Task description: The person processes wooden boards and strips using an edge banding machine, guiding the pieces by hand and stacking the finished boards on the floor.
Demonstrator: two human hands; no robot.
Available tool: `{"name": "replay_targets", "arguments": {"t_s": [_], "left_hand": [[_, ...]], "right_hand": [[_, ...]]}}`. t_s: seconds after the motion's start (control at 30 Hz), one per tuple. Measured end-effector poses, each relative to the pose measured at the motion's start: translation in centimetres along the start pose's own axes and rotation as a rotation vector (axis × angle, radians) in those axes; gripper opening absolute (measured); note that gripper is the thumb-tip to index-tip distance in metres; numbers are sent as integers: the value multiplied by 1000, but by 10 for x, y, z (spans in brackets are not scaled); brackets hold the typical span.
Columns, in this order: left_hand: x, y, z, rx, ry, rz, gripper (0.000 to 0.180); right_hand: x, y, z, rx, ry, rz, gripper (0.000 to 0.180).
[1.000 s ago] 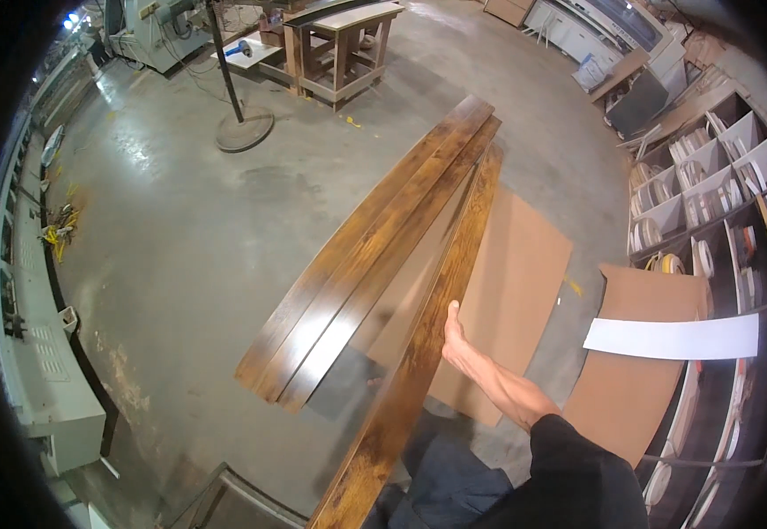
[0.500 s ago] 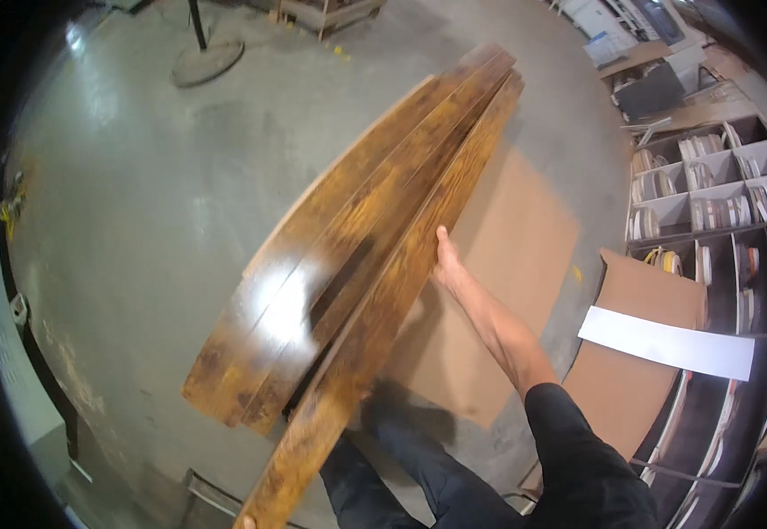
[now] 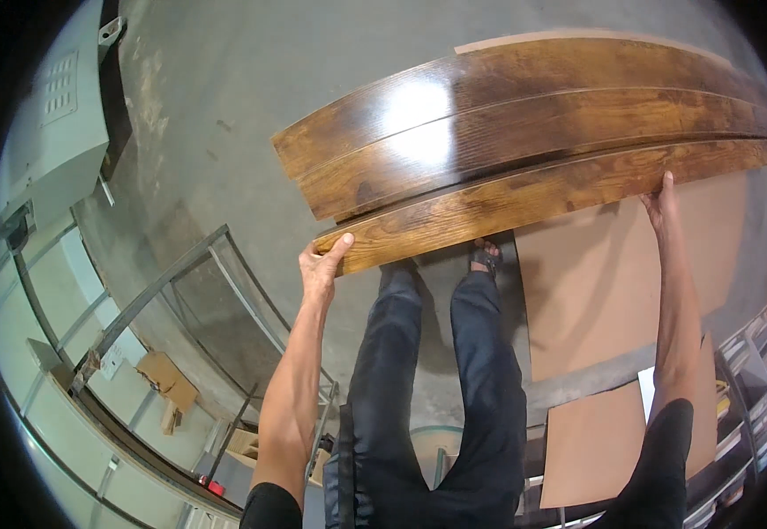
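A long, narrow wood-grain board [image 3: 507, 202] lies across in front of me, held between both hands. My left hand [image 3: 322, 262] grips its left end, thumb on top and fingers underneath. Farther right, my right hand [image 3: 662, 204] clasps the near edge with its thumb up; its fingers are partly hidden below. Just beyond is a stack of matching brown boards [image 3: 568, 84], glossy, with a bright light reflection near its left part. The held board runs beside the stack's near edge, with a dark gap between them; whether they touch at the right end I cannot tell.
A flat brown cardboard sheet [image 3: 613, 273] lies on the floor under my right arm. At left stand a metal frame [image 3: 216, 247] and a pale machine cabinet [image 3: 52, 115]. Another cardboard piece [image 3: 591, 441] and a rack of rolls [image 3: 758, 361] are at lower right.
My view has swung, so the boards now run crosswise instead of diagonally. My left hand, barely visible before at the lower edge, now shows fully on the board's left end.
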State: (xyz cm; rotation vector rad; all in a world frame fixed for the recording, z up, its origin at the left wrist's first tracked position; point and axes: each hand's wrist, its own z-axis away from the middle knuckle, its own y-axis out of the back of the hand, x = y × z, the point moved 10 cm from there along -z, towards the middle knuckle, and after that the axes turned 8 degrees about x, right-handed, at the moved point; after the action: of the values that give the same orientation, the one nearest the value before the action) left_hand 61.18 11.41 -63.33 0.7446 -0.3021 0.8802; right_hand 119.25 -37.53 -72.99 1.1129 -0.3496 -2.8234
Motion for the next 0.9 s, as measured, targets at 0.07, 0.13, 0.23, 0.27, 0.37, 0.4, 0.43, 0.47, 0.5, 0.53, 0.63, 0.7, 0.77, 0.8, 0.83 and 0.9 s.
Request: {"name": "replay_targets", "arguments": {"t_s": [0.07, 0.13, 0.23, 0.27, 0.37, 0.4, 0.43, 0.47, 0.5, 0.53, 0.63, 0.7, 0.77, 0.8, 0.83, 0.9], "left_hand": [[4, 2, 2, 13, -39, 11, 64], [0, 2, 0, 34, -38, -15, 62], [-1, -3, -12, 26, -49, 20, 63], [2, -3, -15, 41, -86, 40, 60], [3, -5, -21, 26, -105, 43, 59], [4, -8, -22, 6, -114, 57, 59], [5, -6, -22, 22, -118, 41, 59], [1, -5, -22, 54, -91, 17, 59], [3, -8, -19, 28, -118, 74, 59], [2, -10, -19, 28, -109, 67, 58], [-1, -10, -19, 42, -90, 28, 57], [0, -5, -20, 79, -97, -12, 56], [-6, -7, -20, 43, -45, 27, 66], [-3, -10, -20, 11, -72, 59, 69], [1, -12, -20, -7, -111, 81, 69], [-3, -4, -20, 78, -89, 11, 70]], "right_hand": [[-5, 1, -1, -36, 33, -4, 52], [-8, 6, -3, -20, 49, -11, 50], [-7, 7, -11, -52, 16, -3, 48], [-10, 4, -13, -88, 38, 6, 48], [-11, 10, -20, -24, 11, -3, 46], [-11, 11, -19, -9, -15, -32, 44], [-12, 11, -17, 22, -43, -63, 43], [-14, 16, -13, 82, -43, 61, 41], [-16, 14, -8, 98, -68, 52, 42], [-20, 11, -1, 103, -71, 20, 42], [-28, -5, 17, 109, -125, -113, 45], [-41, -16, 25, 80, -85, -91, 46], [-41, -17, 31, 107, -115, -41, 46], [-41, -16, 34, 115, -110, -41, 46], [-43, -20, 36, 88, -72, -59, 47], [-38, -24, 45, 72, -36, -83, 47]]}}
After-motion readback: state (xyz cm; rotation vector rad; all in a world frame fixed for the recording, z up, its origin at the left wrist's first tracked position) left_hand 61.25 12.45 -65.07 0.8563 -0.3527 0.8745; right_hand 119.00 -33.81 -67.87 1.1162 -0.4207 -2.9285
